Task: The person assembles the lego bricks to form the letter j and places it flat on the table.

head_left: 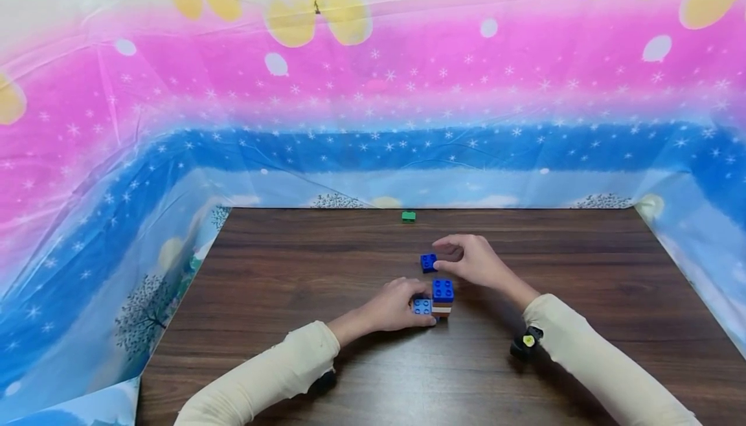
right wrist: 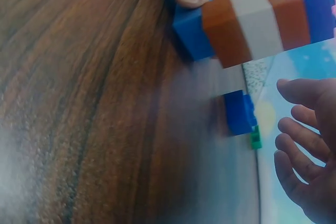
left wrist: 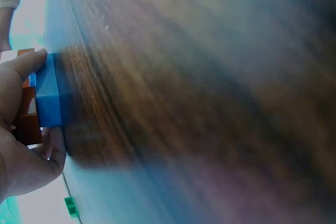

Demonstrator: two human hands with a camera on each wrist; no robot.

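Note:
My left hand (head_left: 393,306) grips the low part of a toy brick stack (head_left: 443,291) on the table, thumb on the near side. In the right wrist view the stack's layers run blue at the bottom, orange, white, orange, then dark blue on top. A light blue studded brick (head_left: 422,307) forms a lower step at its left, partly covered by the fingers. Behind the stack lies a loose dark blue brick (head_left: 428,262). Close to its right side is my right hand (head_left: 474,262), thumb and fingers spread and holding nothing; the right wrist view (right wrist: 307,140) shows these fingers apart.
A small green brick (head_left: 408,217) lies at the far edge of the brown wooden table (head_left: 303,245). A printed pink and blue cloth (head_left: 373,102) hangs behind and along the sides. A dark wrist device (head_left: 524,343) sits under the right sleeve.

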